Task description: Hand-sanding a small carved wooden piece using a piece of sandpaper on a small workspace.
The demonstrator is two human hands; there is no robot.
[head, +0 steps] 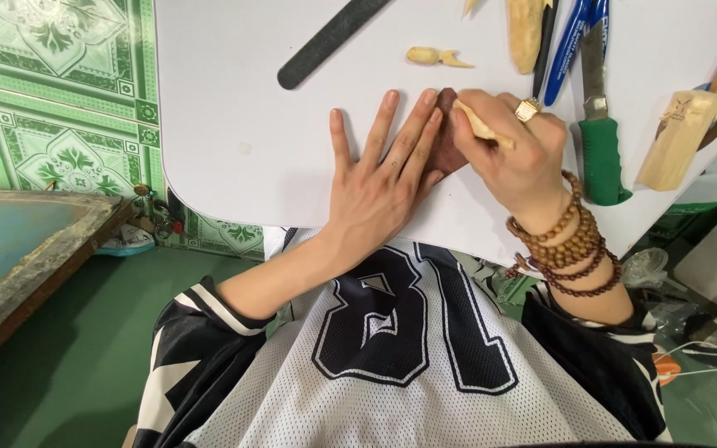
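The left hand (pixel 375 178) lies flat with fingers spread, pressing a brown sheet of sandpaper (pixel 444 149) onto the white table (pixel 234 124). The right hand (pixel 516 149) grips a pale wooden piece (pixel 481 124), its tip touching the sandpaper. A green-handled knife (pixel 601 141) lies just beside it.
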